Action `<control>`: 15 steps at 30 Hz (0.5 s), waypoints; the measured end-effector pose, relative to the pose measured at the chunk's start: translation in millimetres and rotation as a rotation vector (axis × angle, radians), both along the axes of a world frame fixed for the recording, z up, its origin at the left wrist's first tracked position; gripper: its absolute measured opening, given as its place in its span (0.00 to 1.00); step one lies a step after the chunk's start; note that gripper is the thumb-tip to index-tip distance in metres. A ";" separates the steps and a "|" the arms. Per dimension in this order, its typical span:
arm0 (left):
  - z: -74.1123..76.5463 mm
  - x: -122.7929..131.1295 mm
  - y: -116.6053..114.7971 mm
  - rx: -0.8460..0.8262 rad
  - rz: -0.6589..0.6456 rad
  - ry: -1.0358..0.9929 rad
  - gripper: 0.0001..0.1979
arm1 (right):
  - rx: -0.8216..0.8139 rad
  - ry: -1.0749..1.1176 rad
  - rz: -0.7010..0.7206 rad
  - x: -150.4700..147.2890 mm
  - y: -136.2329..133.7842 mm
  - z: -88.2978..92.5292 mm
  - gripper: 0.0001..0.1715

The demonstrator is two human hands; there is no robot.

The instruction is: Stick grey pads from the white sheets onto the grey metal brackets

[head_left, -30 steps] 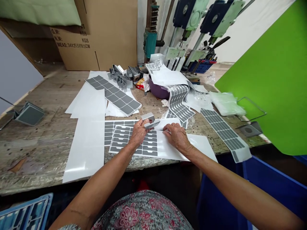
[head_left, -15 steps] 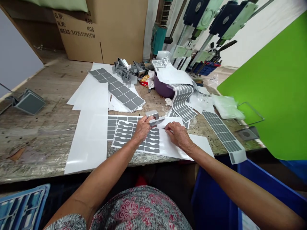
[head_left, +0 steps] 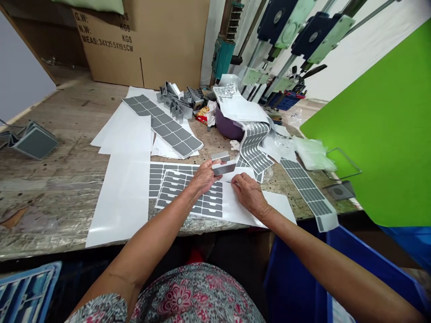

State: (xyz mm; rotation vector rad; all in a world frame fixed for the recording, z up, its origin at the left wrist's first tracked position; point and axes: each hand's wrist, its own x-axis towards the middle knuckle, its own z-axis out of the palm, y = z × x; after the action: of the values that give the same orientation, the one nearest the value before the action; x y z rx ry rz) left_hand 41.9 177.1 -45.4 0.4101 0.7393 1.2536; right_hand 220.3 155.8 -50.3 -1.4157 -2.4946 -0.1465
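Observation:
In the head view my left hand (head_left: 204, 177) grips a bent grey metal bracket (head_left: 225, 168), tilted a little above the table. Close to its right, my right hand (head_left: 249, 194) is closed in a pinch over white backing paper (head_left: 278, 204). A thin dark edge shows at its fingertips; what it is, I cannot make out. Under my left hand lies a sheet of grey stickers (head_left: 175, 188), partly covered by my wrist. A second grey sticker sheet (head_left: 155, 179) sticks out beneath it.
Bent metal brackets (head_left: 178, 101) are heaped behind, beside a purple bowl (head_left: 229, 125) draped with sticker sheets. White sheets (head_left: 123, 188) and a grey sticker strip (head_left: 164, 125) lie left. More brackets (head_left: 37, 141) stand far left. Presses (head_left: 283, 27) rise behind; a blue bin (head_left: 296, 273) sits below right.
My left hand has turned the bracket so its flat face shows more, and has shifted slightly right. My right hand stays pinched near the paper. The whole view has shifted slightly.

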 end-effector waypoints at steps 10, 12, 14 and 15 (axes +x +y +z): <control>1.1 -4.4 5.3 -0.006 0.045 -0.026 0.07 | 0.276 0.192 0.136 6.3 -7.6 -15.8 0.07; 5.5 -5.2 3.2 0.018 0.055 -0.012 0.07 | 0.303 0.248 0.145 6.9 -7.2 -17.8 0.07; 9.1 -4.0 1.9 0.043 0.063 0.015 0.07 | 0.324 0.315 0.137 7.5 -6.0 -19.8 0.07; 10.5 -3.0 1.6 0.052 0.069 0.033 0.07 | 0.331 0.353 0.125 7.9 -4.9 -20.4 0.08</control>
State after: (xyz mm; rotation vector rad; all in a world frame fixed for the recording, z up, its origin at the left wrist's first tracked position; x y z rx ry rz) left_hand 38.9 178.7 -34.9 0.4522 0.7554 1.3358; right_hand 228.2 150.9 -70.7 -1.0472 -2.1425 -0.2482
